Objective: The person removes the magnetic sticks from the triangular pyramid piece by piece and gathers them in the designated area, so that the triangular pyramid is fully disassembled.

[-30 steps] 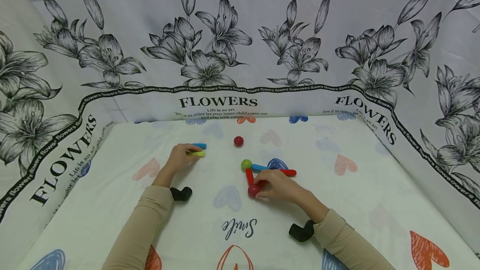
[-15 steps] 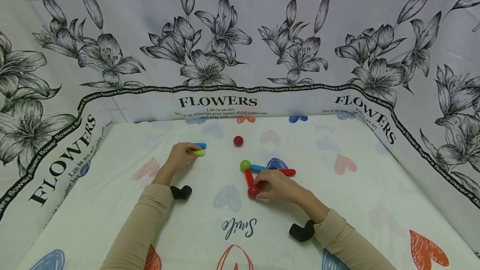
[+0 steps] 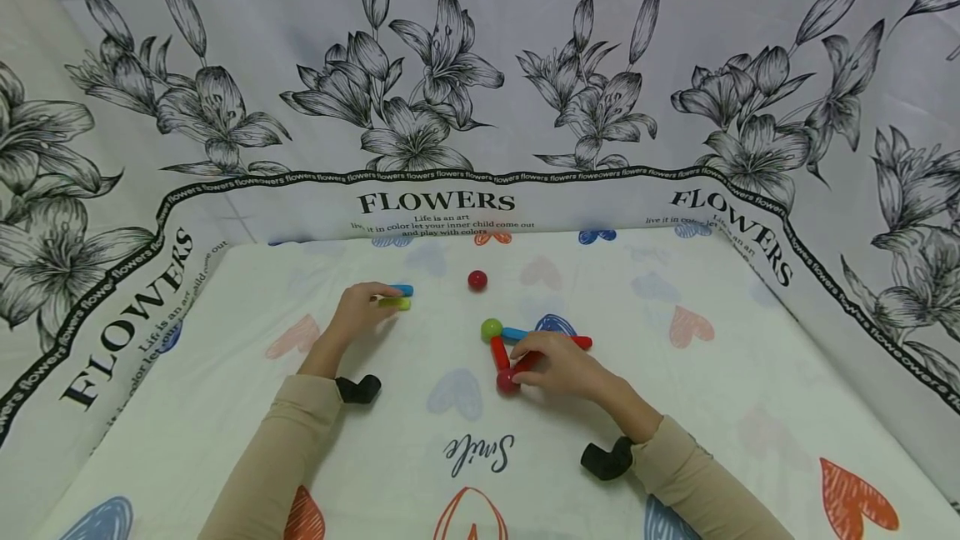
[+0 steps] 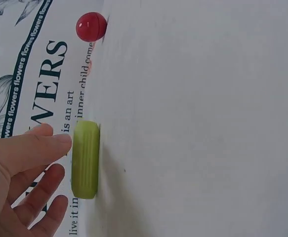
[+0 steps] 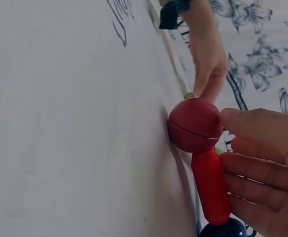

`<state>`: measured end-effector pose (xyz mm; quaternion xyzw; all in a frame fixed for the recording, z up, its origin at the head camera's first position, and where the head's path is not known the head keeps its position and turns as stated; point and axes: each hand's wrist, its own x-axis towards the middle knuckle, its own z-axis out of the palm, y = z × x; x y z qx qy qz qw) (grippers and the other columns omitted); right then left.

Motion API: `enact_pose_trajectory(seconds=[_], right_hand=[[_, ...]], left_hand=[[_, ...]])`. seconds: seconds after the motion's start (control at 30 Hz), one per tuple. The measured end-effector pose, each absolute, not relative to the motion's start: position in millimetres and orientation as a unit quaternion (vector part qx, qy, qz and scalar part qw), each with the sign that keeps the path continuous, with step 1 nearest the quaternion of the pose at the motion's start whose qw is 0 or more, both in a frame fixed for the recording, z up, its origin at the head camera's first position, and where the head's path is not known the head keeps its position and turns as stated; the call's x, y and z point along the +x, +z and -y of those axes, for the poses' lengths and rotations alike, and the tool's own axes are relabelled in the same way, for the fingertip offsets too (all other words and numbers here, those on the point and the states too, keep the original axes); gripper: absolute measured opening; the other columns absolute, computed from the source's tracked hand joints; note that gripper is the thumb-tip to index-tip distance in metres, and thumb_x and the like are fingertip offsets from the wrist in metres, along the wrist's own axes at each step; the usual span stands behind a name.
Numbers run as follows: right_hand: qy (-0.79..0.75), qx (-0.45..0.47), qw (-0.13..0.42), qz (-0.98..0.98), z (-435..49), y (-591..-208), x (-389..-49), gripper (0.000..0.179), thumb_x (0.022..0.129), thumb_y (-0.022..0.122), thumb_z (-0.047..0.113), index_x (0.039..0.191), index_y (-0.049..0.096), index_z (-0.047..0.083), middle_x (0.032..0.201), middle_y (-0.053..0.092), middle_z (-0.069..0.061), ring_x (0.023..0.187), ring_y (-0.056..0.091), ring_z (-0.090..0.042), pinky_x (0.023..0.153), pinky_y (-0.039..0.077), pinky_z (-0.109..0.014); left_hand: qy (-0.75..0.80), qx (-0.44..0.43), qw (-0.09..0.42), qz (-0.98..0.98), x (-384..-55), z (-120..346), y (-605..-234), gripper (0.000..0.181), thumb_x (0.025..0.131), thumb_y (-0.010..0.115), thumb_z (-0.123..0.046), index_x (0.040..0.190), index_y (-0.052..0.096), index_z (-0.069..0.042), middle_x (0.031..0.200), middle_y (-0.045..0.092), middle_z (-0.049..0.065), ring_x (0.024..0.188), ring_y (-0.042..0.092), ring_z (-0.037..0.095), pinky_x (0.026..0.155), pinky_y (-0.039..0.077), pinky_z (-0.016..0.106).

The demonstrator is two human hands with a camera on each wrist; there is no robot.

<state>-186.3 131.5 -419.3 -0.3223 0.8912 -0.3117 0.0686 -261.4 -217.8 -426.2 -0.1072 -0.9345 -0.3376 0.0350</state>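
Note:
My left hand is beside a lime rod and a blue rod lying on the cloth. In the left wrist view its thumb ends just short of the lime rod, its fingers loosely bent. At the centre, a green ball joins a blue rod and a red rod, which runs to a red ball. My right hand is there, thumb tip at that ball, fingers extended along another red rod. A dark blue ball shows at this rod's end.
A loose red ball sits farther back on the heart-printed cloth. One more red rod sticks out beyond the right hand. A flower-printed curtain encloses the back and sides. Black wrist pieces jut from both wrists.
The right hand's fingertips have eased off the red ball and shifted slightly right and up. The left thumb has lifted a little from the lime rod. The pieces look unmoved.

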Motion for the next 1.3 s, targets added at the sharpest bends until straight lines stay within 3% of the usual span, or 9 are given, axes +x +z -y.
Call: enact_pose_trajectory(seconds=[0.17,0.3,0.57,0.83,1.3], right_hand=[[-0.344,-0.315,0.028,-0.884,-134.3,-418.1,-191.2,0.025,0.084,0.074,0.019,0.106,0.07,0.006,0.103,0.073,-0.007,0.095,0.064,-0.022,0.087,0.058,-0.035],[-0.35,-0.313,0.013,-0.883,-135.4,-417.8,-196.4,0.026,0.084,0.074,0.019,0.105,0.07,0.005,0.103,0.073,-0.009,0.095,0.064,-0.023,0.09,0.056,-0.041],[-0.389,-0.296,0.009,-0.872,-136.0,-420.8,-207.4,0.021,0.084,0.073,0.013,0.103,0.07,0.004,0.1,0.073,-0.011,0.091,0.066,-0.024,0.089,0.058,-0.042],[-0.397,-0.258,0.02,-0.88,-132.7,-421.3,-217.8,0.026,0.086,0.072,0.014,0.108,0.069,0.002,0.104,0.073,-0.013,0.096,0.068,-0.026,0.09,0.059,-0.042],[-0.402,-0.233,0.055,-0.884,-125.5,-426.0,-230.5,0.03,0.085,0.073,0.015,0.111,0.068,0.001,0.108,0.072,-0.014,0.1,0.067,-0.027,0.093,0.057,-0.042]], left_hand=[[-0.344,-0.141,0.068,0.926,-254.6,208.2,-423.8,0.024,0.081,0.072,-0.002,0.105,0.072,0.0,0.116,0.069,0.022,0.107,0.063,0.04,0.093,0.052,0.051],[-0.366,-0.152,0.065,0.916,-247.8,199.4,-421.0,0.025,0.081,0.072,-0.003,0.106,0.072,-0.001,0.116,0.069,0.021,0.107,0.064,0.039,0.094,0.053,0.05],[-0.405,-0.183,0.017,0.896,-238.8,178.6,-419.4,0.025,0.085,0.07,-0.006,0.11,0.07,-0.002,0.11,0.072,0.019,0.103,0.067,0.034,0.095,0.055,0.047],[-0.43,-0.196,-0.041,0.88,-230.8,155.3,-419.2,0.028,0.089,0.067,-0.012,0.115,0.068,-0.001,0.114,0.07,0.017,0.106,0.067,0.031,0.097,0.054,0.046],[-0.456,-0.208,-0.077,0.862,-227.8,120.4,-423.1,0.028,0.09,0.066,-0.011,0.116,0.067,0.001,0.115,0.07,0.018,0.106,0.066,0.03,0.097,0.055,0.041]])
